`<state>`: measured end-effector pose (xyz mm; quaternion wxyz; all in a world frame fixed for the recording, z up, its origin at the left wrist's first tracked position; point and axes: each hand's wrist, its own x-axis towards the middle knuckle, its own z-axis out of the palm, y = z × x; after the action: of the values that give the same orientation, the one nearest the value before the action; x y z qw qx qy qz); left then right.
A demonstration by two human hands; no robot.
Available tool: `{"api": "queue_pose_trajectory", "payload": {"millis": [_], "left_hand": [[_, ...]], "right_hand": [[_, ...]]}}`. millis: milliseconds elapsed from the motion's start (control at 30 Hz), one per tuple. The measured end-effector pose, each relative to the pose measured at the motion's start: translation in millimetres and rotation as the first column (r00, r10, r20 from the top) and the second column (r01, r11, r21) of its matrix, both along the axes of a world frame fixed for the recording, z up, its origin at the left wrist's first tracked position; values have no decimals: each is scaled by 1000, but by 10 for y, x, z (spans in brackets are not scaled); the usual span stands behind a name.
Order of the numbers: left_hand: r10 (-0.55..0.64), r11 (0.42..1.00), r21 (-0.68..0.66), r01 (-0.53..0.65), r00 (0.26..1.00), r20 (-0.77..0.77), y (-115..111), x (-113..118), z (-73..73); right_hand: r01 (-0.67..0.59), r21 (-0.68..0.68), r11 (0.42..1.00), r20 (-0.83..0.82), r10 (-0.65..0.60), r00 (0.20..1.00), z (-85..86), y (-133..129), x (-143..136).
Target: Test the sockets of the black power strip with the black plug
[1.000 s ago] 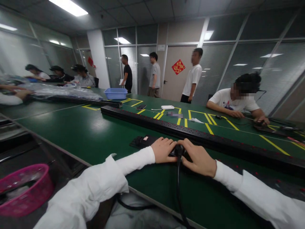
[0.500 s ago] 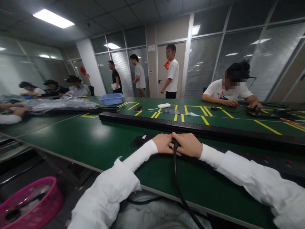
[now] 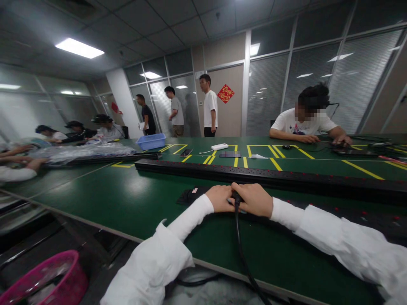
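Both my hands meet over the near end of a long black power strip lying on the green table. My right hand [image 3: 256,199] is closed around the plug end of a thick black cable [image 3: 239,237], which hangs down over the table's front edge. Close against it, my left hand [image 3: 220,198] has its fingers bent at the same plug and strip; its fingertips are partly hidden. A black piece with a small white label [image 3: 194,191] lies left of my left hand. Beyond my hands, a second long black strip [image 3: 203,169] with red dots crosses the table.
A blue basket [image 3: 151,141], a white power bank [image 3: 220,147] and phones lie farther back on the green table [image 3: 104,192]. Plastic-wrapped items [image 3: 85,151] are at left. A pink basket [image 3: 68,279] stands lower left. Seated people and several standing people are beyond.
The view has tilted up slightly, so the table and hands appear lower. The standing people have moved left. My hands keep their hold at the plug.
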<state>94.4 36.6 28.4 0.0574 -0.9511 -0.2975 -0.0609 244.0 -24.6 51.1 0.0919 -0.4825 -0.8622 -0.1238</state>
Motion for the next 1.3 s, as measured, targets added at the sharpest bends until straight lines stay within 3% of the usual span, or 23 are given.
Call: {"api": "queue_pose_trajectory", "payload": {"millis": [133,400,633,833,1067,1300], "left_hand": [[-3,999,-35,4,1000,27,20,-5,-1],[-81,966,-240,100,993,89,68,-72,92],[-84,941,-314,124,987,138,69,-109,125],[-93,955,-270,123,988,121,56,-110,110],[-74,994,-77,80,994,79,8,-94,29],[-65,996,-65,68,997,50,-3,-79,44]], "right_hand": [[9,-8,1000,-4,-10,1000,-2,-3,5],[-27,-36,999,-56,25,998,5,-44,59],[-40,-28,999,-27,39,999,2,-106,84],[-45,-56,997,-29,44,999,7,-94,82],[-39,-38,999,-23,38,999,-19,-80,76],[-51,-48,998,-35,49,998,-3,-89,83]]}}
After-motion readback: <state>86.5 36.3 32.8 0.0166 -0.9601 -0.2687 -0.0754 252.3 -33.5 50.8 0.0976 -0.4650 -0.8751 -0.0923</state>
